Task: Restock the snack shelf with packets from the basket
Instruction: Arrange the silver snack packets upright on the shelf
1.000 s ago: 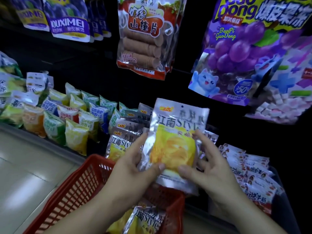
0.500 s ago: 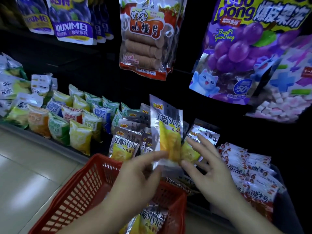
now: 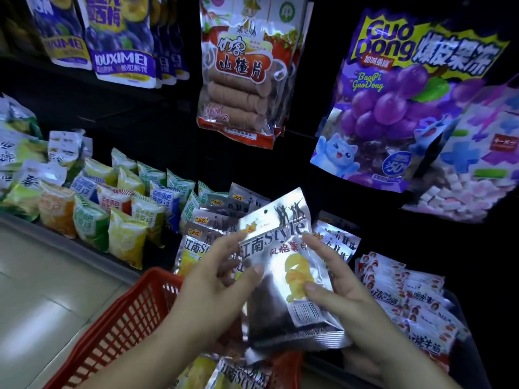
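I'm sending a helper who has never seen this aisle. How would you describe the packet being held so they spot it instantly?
Start at the red plastic mesh basket at the bottom. Just above it, the left hand and right hand hold one silver foil chip packet. Unlike the matching packets standing in the shelf row behind, it is lifted and tilted, with its barcode showing.

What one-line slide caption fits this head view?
Both hands, left hand and right hand, hold a silver chip packet above the red basket, facing matching shelf packets.

hanging grape jelly bag [image 3: 393,102], tiled floor [image 3: 42,299]
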A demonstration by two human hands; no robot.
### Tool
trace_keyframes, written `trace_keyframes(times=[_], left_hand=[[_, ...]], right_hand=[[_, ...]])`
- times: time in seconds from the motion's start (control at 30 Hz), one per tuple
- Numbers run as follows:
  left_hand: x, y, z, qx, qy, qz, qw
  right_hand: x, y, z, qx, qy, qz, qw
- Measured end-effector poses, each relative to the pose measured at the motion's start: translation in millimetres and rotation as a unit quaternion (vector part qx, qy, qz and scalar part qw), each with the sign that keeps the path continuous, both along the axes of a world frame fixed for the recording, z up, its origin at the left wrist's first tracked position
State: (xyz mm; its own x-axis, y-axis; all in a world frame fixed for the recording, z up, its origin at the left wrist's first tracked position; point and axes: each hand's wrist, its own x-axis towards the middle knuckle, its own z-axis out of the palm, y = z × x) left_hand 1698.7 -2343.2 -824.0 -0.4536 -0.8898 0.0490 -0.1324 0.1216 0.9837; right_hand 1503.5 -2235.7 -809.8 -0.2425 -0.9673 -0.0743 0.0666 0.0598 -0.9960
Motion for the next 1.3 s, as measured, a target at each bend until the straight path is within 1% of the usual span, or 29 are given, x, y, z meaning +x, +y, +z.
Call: trace_keyframes(times=[0.03,0.07,0.1,0.13,0.17,0.23,0.27,0.33,0.4,0.53,0.67,0.73,0.77,0.8,0.83,0.87,0.9,0.93,0.97,1.0,1.07,1.1,1.13,1.17,1.2,1.23,1.27,1.3], left_hand=[[0,-3,1,0.075,0.023,-0.007,0.997],[0,-5,4,0.123,0.048,-0.013,0.991],[2,-5,7,0.139,0.066,-0.02,0.988],[4,-4,10,0.131,0.072,-0.026,0.988],[5,-2,11,0.107,0.059,-0.032,0.992],[4,0,10,0.051,0.025,-0.049,0.997],[4,2,8,0.034,0.026,-0.055,0.998],[3,6,5,0.024,0.055,-0.049,0.997],[1,8,3,0.019,0.076,-0.026,0.997],[-3,9,2,0.034,0.107,0.013,0.994],[-2,9,4,0.024,0.102,-0.011,0.994],[-1,1,-3,-0.021,0.051,0.009,0.998],[0,-3,-7,-0.045,0.01,0.019,0.999],[2,-8,-11,-0.09,-0.044,0.025,0.995],[5,-12,-12,-0.163,-0.106,0.017,0.981],[7,-16,-12,-0.243,-0.149,-0.007,0.959],[7,-18,-12,-0.305,-0.172,-0.045,0.935],[6,-18,-12,-0.333,-0.178,-0.089,0.922],[6,-18,-10,-0.33,-0.173,-0.12,0.92],[6,-19,-10,-0.327,-0.159,-0.129,0.922],[5,-23,-12,-0.34,-0.163,-0.072,0.923],[6,-24,-14,-0.336,-0.172,-0.029,0.926],[8,-23,-16,-0.304,-0.168,-0.005,0.938],[9,-18,-16,-0.232,-0.151,-0.012,0.961],[7,-11,-14,-0.123,-0.108,-0.041,0.986],[5,-2,-14,-0.003,-0.063,-0.085,0.994],[2,6,-14,0.073,-0.028,-0.116,0.99],[-1,11,-14,0.087,-0.008,-0.127,0.988]], right_hand=[[-1,1,0,0.006,-0.018,0.022,1.0],[0,1,0,0.013,-0.03,0.035,0.999],[1,1,-1,0.016,-0.037,0.035,0.999],[1,0,-2,0.013,-0.044,0.022,0.999],[2,-1,-3,0.007,-0.046,0.004,0.999],[6,-2,-6,-0.001,-0.01,-0.036,0.999],[8,-3,-9,-0.001,0.02,-0.06,0.998],[9,-4,-15,0.003,0.067,-0.111,0.992],[11,-5,-17,0.006,0.079,-0.141,0.987],[16,-5,-14,-0.008,0.101,-0.144,0.984],[11,-5,-15,-0.005,0.09,-0.143,0.986],[8,-5,-14,-0.003,0.141,-0.137,0.98],[8,-5,-15,-0.006,0.171,-0.127,0.977],[7,-4,-16,-0.008,0.191,-0.113,0.975],[6,-3,-16,-0.006,0.202,-0.094,0.975],[6,-3,-16,0.001,0.212,-0.069,0.975],[4,-2,-17,0.009,0.222,-0.042,0.974],[3,-1,-17,0.012,0.226,-0.016,0.974],[3,-1,-18,0.001,0.221,-0.004,0.975],[3,-3,-18,-0.017,0.207,-0.011,0.978],[3,-4,-20,-0.042,0.147,-0.064,0.986],[1,-5,-22,-0.045,0.123,-0.102,0.986],[-1,-6,-23,-0.044,0.114,-0.142,0.982],[-3,-8,-24,-0.041,0.111,-0.184,0.976],[-5,-9,-26,-0.041,0.1,-0.219,0.97],[-8,-10,-27,-0.043,0.086,-0.247,0.964],[-9,-11,-26,-0.043,0.067,-0.258,0.963],[-11,-13,-27,-0.033,0.049,-0.247,0.967]])
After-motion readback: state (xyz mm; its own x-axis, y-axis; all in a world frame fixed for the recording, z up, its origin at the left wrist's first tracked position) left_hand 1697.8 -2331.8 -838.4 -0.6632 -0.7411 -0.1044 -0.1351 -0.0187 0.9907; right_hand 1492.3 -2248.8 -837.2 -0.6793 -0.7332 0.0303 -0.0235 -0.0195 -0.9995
